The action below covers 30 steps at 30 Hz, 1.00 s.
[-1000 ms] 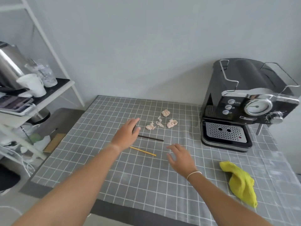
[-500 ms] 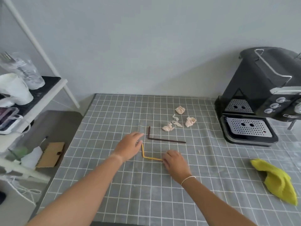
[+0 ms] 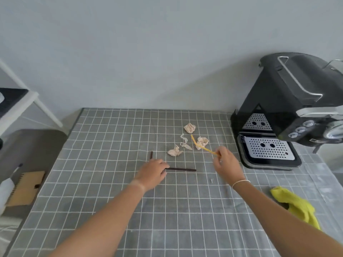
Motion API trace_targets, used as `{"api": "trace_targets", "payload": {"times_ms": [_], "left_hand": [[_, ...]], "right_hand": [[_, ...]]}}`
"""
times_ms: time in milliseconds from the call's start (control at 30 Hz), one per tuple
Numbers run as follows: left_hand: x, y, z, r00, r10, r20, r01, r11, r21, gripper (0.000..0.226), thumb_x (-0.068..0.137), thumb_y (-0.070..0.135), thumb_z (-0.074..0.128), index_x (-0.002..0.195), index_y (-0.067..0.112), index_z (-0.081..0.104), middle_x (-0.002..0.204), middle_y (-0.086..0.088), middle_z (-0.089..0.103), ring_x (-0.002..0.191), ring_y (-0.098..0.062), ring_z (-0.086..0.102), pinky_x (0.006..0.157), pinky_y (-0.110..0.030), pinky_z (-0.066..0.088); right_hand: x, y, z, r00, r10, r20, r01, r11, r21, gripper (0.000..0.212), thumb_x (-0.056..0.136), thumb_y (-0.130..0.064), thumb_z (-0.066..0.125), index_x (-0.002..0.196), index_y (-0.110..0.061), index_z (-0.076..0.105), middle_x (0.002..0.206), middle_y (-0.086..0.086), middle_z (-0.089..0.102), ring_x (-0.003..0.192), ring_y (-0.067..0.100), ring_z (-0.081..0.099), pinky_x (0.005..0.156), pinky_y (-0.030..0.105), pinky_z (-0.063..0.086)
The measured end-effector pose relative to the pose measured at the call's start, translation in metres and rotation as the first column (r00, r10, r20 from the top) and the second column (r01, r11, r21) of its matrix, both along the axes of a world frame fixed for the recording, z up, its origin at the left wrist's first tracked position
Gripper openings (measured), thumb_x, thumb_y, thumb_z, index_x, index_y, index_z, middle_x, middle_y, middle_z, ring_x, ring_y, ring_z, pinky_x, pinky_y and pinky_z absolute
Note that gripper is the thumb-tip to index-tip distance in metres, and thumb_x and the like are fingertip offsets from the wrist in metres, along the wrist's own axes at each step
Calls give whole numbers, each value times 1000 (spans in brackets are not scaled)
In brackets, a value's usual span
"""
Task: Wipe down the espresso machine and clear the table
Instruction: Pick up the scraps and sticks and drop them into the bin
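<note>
Presently we record the yellow straw [image 3: 203, 147] off the worktop [image 3: 111, 182], pinched at its near end by the right hand [image 3: 225, 164] and held in the air over the crumpled paper scraps [image 3: 187, 140]; its far end is bent. Half a second ago this straw lay flat between both hands, so one item of litter has now been lifted.

The left hand [image 3: 153, 173] lies on the cloth at the corner of the dark bent straw [image 3: 181, 169], fingers curled down upon it. We cannot tell whether it grips the straw or merely presses it. This straw remains on the worktop, where it lay before.

We judge the clearing step under way and early: four paper scraps, the dark straw and a small pale fragment [image 3: 211, 180] remain on the checked cloth.

The espresso machine [image 3: 289, 108] stands at the right rear of the worktop, its drip tray [image 3: 268, 149] facing us. The yellow cloth [image 3: 295, 204] lies untouched at the right front, well apart from either hand.

To the left stand a white shelf frame [image 3: 44, 108] and a brown card [image 3: 26, 188] below worktop level.
</note>
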<state>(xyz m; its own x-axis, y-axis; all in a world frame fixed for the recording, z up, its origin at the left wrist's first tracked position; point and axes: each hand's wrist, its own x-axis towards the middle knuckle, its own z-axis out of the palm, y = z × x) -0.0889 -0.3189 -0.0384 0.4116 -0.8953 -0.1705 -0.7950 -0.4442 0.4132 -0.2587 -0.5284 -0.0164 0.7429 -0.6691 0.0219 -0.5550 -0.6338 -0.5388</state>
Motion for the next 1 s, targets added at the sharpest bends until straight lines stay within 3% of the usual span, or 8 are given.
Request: {"api": "trace_targets", "payload": {"times_ms": [67,167,233,400,567,767,1000], "left_hand": [[-1,-3,-3,999,-7,43,7,1000,3,31,94,24,42,122,20,55,117,3,57,110,-14,50,94,-27,41],[-1,-7,-6,996,-29,85,27,999,26,23,94,21,41,110,19,57,110,3,57,103,-14,51,86,-24,38],[-2,-9,-7,993,-54,102,48,997,60,18,92,16,41,103,15,55,105,1,57,98,-16,51,83,-24,37],[-2,-9,-9,996,-52,75,45,995,90,20,86,9,41,104,13,50,105,0,52,94,-15,47,81,-23,37],[3,-15,-9,999,22,-34,-18,995,100,28,84,6,43,109,16,50,106,2,52,88,-9,43,76,-20,36],[9,-18,-11,998,-21,51,15,995,102,21,82,9,43,100,17,51,99,1,55,94,-15,48,86,-26,41],[11,-21,-10,997,-59,52,51,988,147,16,83,10,42,97,15,47,93,4,45,88,-12,41,79,-20,33]], "right_hand": [[20,-12,-3,1000,10,27,-11,1000,20,6,87,-11,48,90,-15,48,84,-1,49,67,19,49,58,29,38],[50,-21,-10,994,105,13,-106,994,16,32,87,-21,54,118,-16,50,111,1,48,87,19,54,74,32,48],[66,-28,-17,985,159,-61,-157,987,35,42,87,-28,54,127,-20,45,119,2,45,95,20,53,83,36,50],[82,-41,-36,964,213,-156,-215,977,6,25,89,-16,47,112,-11,55,111,4,46,82,15,50,79,27,47],[87,-50,-43,965,182,-191,-185,983,3,28,88,-25,48,114,-15,50,115,6,45,88,19,46,75,30,43],[88,-54,-46,969,166,-182,-165,986,21,25,85,-21,48,109,-16,49,110,6,46,85,24,51,69,32,43],[87,-60,-42,969,164,-185,-163,986,20,21,85,-18,48,104,-11,54,109,5,43,72,23,54,68,36,50]]}}
